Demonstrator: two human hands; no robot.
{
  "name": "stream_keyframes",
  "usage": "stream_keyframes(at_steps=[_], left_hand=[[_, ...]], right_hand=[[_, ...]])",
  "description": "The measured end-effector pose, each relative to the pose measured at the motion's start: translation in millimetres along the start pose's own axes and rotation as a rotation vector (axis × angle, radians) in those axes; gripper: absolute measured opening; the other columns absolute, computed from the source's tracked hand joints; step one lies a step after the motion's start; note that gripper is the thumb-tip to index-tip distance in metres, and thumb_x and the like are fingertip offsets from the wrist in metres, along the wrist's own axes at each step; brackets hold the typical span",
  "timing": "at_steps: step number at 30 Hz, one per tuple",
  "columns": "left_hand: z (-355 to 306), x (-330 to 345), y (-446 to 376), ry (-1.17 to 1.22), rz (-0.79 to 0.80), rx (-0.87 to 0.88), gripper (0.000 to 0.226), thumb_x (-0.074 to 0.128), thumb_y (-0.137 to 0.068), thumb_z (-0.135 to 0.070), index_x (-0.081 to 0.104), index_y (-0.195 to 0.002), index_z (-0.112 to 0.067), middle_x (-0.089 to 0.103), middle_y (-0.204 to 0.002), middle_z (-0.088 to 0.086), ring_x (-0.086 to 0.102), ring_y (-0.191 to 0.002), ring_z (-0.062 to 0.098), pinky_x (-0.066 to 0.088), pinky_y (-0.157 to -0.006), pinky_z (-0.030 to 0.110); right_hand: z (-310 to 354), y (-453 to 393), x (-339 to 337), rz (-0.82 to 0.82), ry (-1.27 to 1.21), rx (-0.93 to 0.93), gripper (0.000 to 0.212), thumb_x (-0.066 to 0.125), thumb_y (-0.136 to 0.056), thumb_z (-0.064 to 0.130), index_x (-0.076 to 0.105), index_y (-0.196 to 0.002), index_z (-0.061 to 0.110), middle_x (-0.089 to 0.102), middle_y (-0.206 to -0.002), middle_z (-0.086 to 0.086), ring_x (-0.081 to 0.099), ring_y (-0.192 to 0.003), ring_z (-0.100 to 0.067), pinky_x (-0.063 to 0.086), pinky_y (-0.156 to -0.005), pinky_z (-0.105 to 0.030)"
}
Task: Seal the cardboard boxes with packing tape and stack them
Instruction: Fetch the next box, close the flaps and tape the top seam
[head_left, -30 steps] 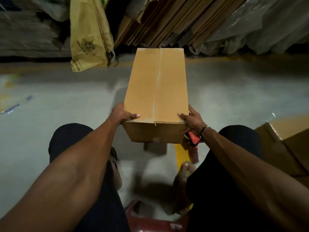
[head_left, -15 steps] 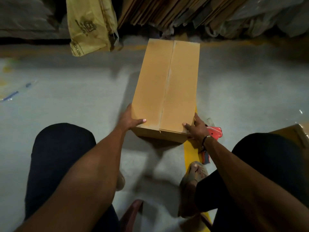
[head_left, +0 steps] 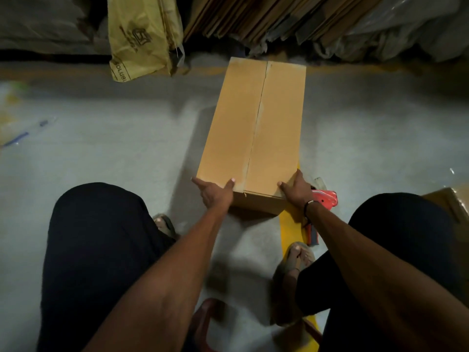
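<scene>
Both arms out fwd; left grip & right grip thumbs up top, fingers down sides.

Bare grey floor lies open from nine to eleven o'clock of the cardboard box, while leaning cardboard sheets crowd twelve, a red tape dispenser sits near five, and another box blocks four.

Dim, soft frame; hard shadows; bowed edges.
</scene>
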State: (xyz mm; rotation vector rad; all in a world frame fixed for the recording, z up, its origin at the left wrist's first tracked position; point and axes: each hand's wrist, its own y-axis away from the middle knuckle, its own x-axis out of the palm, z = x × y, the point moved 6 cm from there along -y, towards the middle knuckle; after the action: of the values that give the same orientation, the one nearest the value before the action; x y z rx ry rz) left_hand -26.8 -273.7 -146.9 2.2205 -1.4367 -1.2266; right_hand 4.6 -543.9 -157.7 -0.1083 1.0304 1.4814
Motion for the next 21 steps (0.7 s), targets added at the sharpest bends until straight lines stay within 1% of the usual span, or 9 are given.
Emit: stream_keyframes(at_steps=[2,4,7,9,12,15,17,19,21], left_hand=[[-9,6,25,-0.012,-0.011,0.076,0.133,0.084,-0.084,-0.046,-0.018,-0.163,-0.012,0.045,-0.151,0.033,0.051,-0.134,0.046,0.044,-0.106,0.043],[-13,15,34,-0.028,0.059,0.104,0.135,0.086,-0.080,-0.050,-0.017,-0.164,-0.022,0.038,-0.155,0.035,0.048,-0.138,0.045,0.044,-0.106,0.043],[-13,10,23,-0.054,0.068,0.096,0.142,0.091,-0.073,-0.050,-0.015,-0.165,-0.025,0.021,-0.162,0.036,0.044,-0.142,0.043,0.043,-0.107,0.040],[-14,-6,15,-0.092,0.028,0.110,0.143,0.095,-0.069,-0.045,-0.010,-0.166,-0.027,0.015,-0.161,0.038,0.048,-0.137,0.045,0.046,-0.103,0.041],[-14,-18,6,-0.172,0.018,0.117,0.145,0.097,-0.066,-0.042,-0.006,-0.166,-0.026,0.015,-0.158,0.039,0.051,-0.133,0.044,0.047,-0.101,0.041],[-10,-19,-4,-0.252,0.053,0.123,0.148,0.097,-0.063,-0.045,-0.007,-0.166,-0.024,0.017,-0.156,0.039,0.051,-0.131,0.044,0.049,-0.100,0.041],[-8,-28,-15,-0.305,0.071,0.151,0.153,0.098,-0.058,-0.051,-0.007,-0.166,-0.024,0.025,-0.156,0.038,0.048,-0.135,0.045,0.050,-0.102,0.044],[-8,-44,-26,-0.358,0.109,0.187,0.150,0.098,-0.060,-0.049,-0.005,-0.166,-0.022,0.027,-0.158,0.036,0.041,-0.143,0.046,0.046,-0.108,0.045],[-9,-62,-37,-0.392,0.159,0.212,0.145,0.099,-0.063,-0.042,-0.001,-0.167,-0.025,0.020,-0.164,0.029,0.034,-0.149,0.045,0.040,-0.114,0.045]], right_hand=[[7,5,11,0.021,0.107,-0.012,0.073,0.061,-0.100,0.041,0.027,-0.147,-0.004,0.055,-0.140,-0.029,0.055,-0.125,-0.047,0.046,-0.097,-0.047],[19,13,30,0.075,0.157,-0.075,0.074,0.064,-0.098,0.046,0.032,-0.138,-0.007,0.060,-0.131,-0.029,0.062,-0.115,-0.047,0.051,-0.087,-0.048],[31,21,59,0.172,0.175,-0.173,0.074,0.071,-0.092,0.048,0.035,-0.132,-0.003,0.065,-0.121,-0.025,0.068,-0.100,-0.043,0.057,-0.079,-0.054],[34,16,67,0.183,0.153,-0.182,0.067,0.071,-0.091,0.048,0.040,-0.129,0.003,0.068,-0.117,-0.021,0.070,-0.097,-0.039,0.058,-0.077,-0.055],[49,9,59,0.116,0.129,-0.154,0.059,0.069,-0.094,0.046,0.044,-0.126,0.003,0.069,-0.117,-0.021,0.067,-0.105,-0.039,0.058,-0.083,-0.049],[65,-2,39,0.035,0.138,-0.150,0.075,0.069,-0.096,0.041,0.031,-0.144,-0.003,0.058,-0.133,-0.028,0.056,-0.123,-0.042,0.046,-0.088,-0.039],[74,-11,24,0.015,0.162,-0.150,0.088,0.068,-0.097,0.042,0.019,-0.154,-0.003,0.043,-0.145,-0.031,0.048,-0.130,-0.045,0.043,-0.096,-0.040],[81,-26,12,0.016,0.200,-0.136,0.093,0.066,-0.097,0.045,0.013,-0.158,-0.001,0.033,-0.151,-0.033,0.043,-0.134,-0.047,0.041,-0.102,-0.042],[85,-50,-1,0.025,0.260,-0.125,0.097,0.065,-0.096,0.049,0.011,-0.158,-0.001,0.042,-0.146,-0.036,0.046,-0.131,-0.049,0.043,-0.101,-0.043]])
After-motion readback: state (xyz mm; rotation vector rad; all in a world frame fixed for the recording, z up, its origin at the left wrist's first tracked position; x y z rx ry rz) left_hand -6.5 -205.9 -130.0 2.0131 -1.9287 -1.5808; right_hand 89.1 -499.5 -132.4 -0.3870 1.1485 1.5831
